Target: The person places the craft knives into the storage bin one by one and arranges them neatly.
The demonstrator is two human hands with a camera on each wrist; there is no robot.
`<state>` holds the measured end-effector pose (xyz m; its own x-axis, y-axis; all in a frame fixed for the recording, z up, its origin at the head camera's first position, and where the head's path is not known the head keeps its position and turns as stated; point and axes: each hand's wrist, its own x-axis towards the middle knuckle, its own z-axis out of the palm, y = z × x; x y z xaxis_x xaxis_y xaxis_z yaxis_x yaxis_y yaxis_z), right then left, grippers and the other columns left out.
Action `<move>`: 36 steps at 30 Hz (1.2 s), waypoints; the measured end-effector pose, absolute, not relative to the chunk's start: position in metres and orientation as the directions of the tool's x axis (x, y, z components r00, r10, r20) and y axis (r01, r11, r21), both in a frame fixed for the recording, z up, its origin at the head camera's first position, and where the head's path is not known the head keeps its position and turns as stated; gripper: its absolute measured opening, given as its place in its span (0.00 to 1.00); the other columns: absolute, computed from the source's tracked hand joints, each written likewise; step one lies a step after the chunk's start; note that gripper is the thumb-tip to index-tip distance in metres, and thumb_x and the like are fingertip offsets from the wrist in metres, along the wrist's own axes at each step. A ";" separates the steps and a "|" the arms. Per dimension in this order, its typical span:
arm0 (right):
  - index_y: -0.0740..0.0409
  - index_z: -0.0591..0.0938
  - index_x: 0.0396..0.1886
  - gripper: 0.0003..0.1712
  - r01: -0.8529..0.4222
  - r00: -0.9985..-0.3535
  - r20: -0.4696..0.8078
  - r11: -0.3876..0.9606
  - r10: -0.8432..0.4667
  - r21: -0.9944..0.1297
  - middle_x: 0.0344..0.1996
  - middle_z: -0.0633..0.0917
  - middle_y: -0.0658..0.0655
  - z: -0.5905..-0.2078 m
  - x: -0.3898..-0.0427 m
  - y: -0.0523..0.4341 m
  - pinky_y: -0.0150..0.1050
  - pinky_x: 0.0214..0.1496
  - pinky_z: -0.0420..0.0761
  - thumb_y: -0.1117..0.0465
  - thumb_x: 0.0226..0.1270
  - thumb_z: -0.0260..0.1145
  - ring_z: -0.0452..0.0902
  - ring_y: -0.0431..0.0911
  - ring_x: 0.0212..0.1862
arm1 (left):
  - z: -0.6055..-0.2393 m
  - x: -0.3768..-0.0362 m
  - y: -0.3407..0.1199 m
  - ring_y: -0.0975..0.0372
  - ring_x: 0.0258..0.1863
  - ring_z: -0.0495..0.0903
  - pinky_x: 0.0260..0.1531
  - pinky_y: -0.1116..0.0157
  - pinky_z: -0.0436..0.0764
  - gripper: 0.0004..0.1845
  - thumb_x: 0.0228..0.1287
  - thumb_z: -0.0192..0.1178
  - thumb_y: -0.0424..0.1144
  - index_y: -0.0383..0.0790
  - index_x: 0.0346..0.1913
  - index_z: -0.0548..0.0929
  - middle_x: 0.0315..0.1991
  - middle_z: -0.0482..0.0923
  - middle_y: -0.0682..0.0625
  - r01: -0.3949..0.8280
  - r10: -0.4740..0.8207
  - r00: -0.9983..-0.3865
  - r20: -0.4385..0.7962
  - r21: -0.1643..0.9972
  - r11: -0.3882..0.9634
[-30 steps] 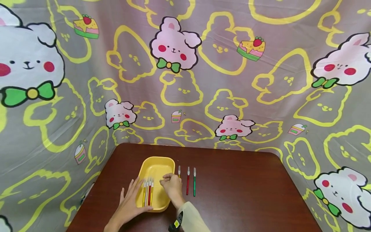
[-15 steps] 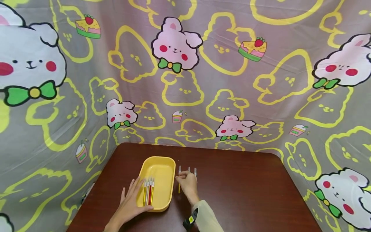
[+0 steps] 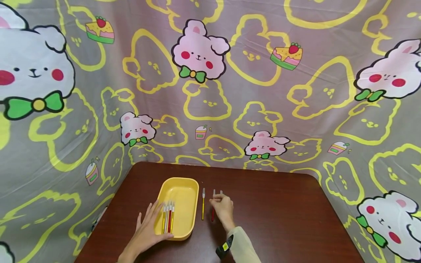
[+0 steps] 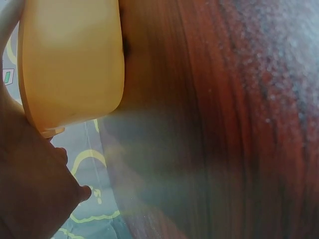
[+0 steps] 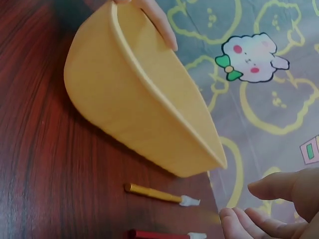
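Head view: on the glossy dark wooden desk, the left hand (image 3: 146,230) rests flat, fingers spread, on the near left rim of the smooth yellow plastic tray (image 3: 185,190) holding thin brushes (image 3: 167,217). The right hand (image 3: 223,210), fingers curled, covers the red brush (image 3: 212,215); whether it grips is unclear. A yellow brush (image 3: 203,209) lies between. The desk's right half is bare.

Left wrist view: the tray's rounded wall (image 4: 70,64) meets streaked wood.

Right wrist view: fingertips (image 5: 249,221) hover just apart beside white bristles.

brushes (image 3: 167,217) in tray (image 3: 189,184) — tray left of loose brush (image 3: 203,209) | on table (image 3: 279,212)

Green brush (image 3: 221,192) mostly under the right hand (image 3: 223,209); red brush (image 5: 159,234) cut by the frame edge.
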<state>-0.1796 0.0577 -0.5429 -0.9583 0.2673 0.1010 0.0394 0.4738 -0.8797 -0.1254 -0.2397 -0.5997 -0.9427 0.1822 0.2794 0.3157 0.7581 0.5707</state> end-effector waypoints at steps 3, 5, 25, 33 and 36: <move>0.64 0.91 0.37 0.08 0.044 -0.955 0.107 0.486 0.278 -0.873 0.27 0.92 0.54 -0.548 -0.180 0.062 0.54 0.52 0.83 0.66 0.58 0.80 0.89 0.53 0.38 | -0.600 -0.126 -0.239 0.30 0.77 0.54 0.66 0.22 0.47 0.66 0.41 0.81 0.67 0.40 0.81 0.64 0.82 0.55 0.38 0.321 0.182 -0.940 0.289 0.567 0.758; 0.65 0.90 0.37 0.09 0.053 -0.953 0.104 0.491 0.286 -0.870 0.27 0.91 0.55 -0.552 -0.180 0.065 0.53 0.51 0.83 0.67 0.57 0.80 0.89 0.54 0.38 | -0.599 -0.126 -0.239 0.31 0.78 0.54 0.66 0.22 0.47 0.66 0.41 0.81 0.67 0.39 0.81 0.64 0.82 0.55 0.38 0.322 0.183 -0.939 0.289 0.566 0.759; 0.64 0.89 0.33 0.08 0.145 -0.890 0.116 0.515 0.441 -0.845 0.27 0.91 0.57 -0.588 -0.182 0.085 0.56 0.48 0.82 0.70 0.51 0.77 0.88 0.60 0.40 | -0.596 -0.127 -0.237 0.31 0.78 0.53 0.67 0.22 0.46 0.67 0.41 0.81 0.68 0.39 0.82 0.63 0.83 0.54 0.38 0.303 0.189 -0.949 0.252 0.564 0.768; 0.62 0.88 0.31 0.10 0.183 -0.875 0.098 0.511 0.474 -0.840 0.26 0.91 0.56 -0.601 -0.186 0.082 0.57 0.50 0.81 0.68 0.48 0.82 0.88 0.61 0.40 | -0.596 -0.126 -0.237 0.30 0.78 0.53 0.67 0.22 0.45 0.67 0.41 0.81 0.67 0.40 0.82 0.63 0.83 0.54 0.38 0.305 0.189 -0.948 0.254 0.571 0.762; 0.62 0.87 0.30 0.12 0.198 -0.873 0.092 0.520 0.480 -0.831 0.26 0.91 0.55 -0.603 -0.188 0.079 0.58 0.50 0.81 0.68 0.48 0.84 0.88 0.60 0.38 | -0.596 -0.126 -0.237 0.30 0.78 0.53 0.67 0.22 0.45 0.67 0.41 0.82 0.67 0.39 0.82 0.63 0.83 0.54 0.38 0.310 0.188 -0.947 0.262 0.575 0.757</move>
